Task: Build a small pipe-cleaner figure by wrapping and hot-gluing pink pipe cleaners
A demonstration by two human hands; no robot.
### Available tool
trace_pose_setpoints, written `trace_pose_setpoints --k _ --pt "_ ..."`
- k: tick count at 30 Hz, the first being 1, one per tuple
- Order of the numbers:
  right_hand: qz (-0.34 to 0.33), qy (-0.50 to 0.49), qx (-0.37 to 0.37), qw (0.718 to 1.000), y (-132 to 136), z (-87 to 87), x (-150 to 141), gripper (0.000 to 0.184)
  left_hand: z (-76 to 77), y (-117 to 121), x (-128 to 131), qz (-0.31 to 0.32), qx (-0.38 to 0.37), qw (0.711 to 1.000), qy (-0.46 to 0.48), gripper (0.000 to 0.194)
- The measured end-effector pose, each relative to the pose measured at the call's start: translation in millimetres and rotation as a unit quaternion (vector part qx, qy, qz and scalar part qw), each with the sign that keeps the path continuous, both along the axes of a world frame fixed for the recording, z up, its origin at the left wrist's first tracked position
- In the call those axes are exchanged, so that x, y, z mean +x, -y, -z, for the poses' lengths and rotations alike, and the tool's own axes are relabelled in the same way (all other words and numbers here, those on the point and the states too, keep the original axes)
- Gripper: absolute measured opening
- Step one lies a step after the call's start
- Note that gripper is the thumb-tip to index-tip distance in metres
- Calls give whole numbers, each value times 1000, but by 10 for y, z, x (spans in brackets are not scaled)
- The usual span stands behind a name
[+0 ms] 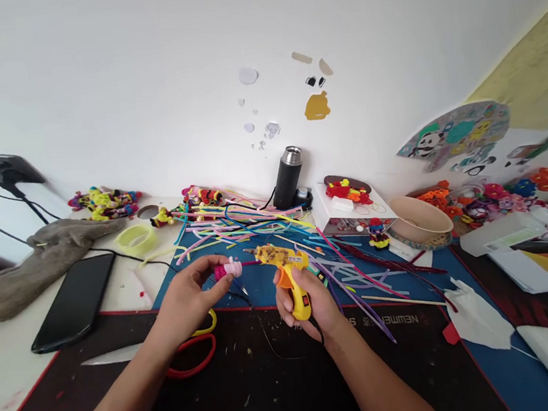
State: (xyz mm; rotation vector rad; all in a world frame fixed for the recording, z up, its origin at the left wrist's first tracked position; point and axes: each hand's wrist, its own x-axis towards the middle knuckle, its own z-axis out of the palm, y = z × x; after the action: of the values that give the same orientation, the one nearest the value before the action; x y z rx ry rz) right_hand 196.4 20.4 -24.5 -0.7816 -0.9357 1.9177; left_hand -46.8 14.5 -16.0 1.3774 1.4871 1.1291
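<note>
My left hand (193, 300) pinches a small pink and magenta figure (228, 270) that looks wound from pipe cleaners. A thin magenta strand reaches from it toward the glue gun. In my right hand (314, 300) is a yellow hot glue gun (288, 270), gripped by its handle with fingers at the orange trigger. Its nozzle points left at the figure, a short gap apart. Under my left forearm lie scissors (193, 366) with red and yellow handles, partly covered by the arm.
Many coloured pipe cleaners (251, 221) spread over the blue mat behind my hands. A black thermos (289, 177) stands against the wall, beside a white box (348, 210). At left lie a black phone (74, 301) and a yellow tape roll (136, 239); a beige bowl (421, 218) sits right.
</note>
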Motion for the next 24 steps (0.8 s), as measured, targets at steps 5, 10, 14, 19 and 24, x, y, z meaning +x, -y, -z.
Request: trace_pose_setpoints --k 5,10,14,19,24 --pt "7 45 4 999 21 -8 39 51 -88 12 31 -6 -9 999 -46 47" --pt "2 118 50 992 50 -56 13 57 -137 33 38 -11 1 997 -74 44" --pt "19 170 93 981 83 -40 -16 59 -163 49 26 -18 20 994 -107 40" --pt "49 224 124 965 140 -3 -56 58 -199 61 38 -24 39 992 -117 36" --pt "70 269 133 951 152 -19 -65 59 -207 69 60 -9 47 990 -134 33"
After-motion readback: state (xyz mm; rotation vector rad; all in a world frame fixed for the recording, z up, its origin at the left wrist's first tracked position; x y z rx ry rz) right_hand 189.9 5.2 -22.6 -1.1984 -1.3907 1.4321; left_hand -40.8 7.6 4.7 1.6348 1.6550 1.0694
